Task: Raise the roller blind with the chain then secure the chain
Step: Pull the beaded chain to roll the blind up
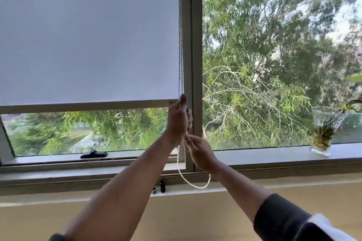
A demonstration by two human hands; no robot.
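A white roller blind covers most of the left window pane; its bottom bar hangs a little above the sill. The beaded chain runs down the blind's right edge beside the window post. My left hand is raised and shut on the chain, thumb up, level with the blind's bottom bar. Just below it, my right hand grips the chain as well. The chain's lower loop hangs slack under both hands, down to the sill.
A black window latch sits on the lower left frame. Two small dark fittings stand on the sill below the hands. A glass vase with a plant stands on the sill at the right. Trees fill the view outside.
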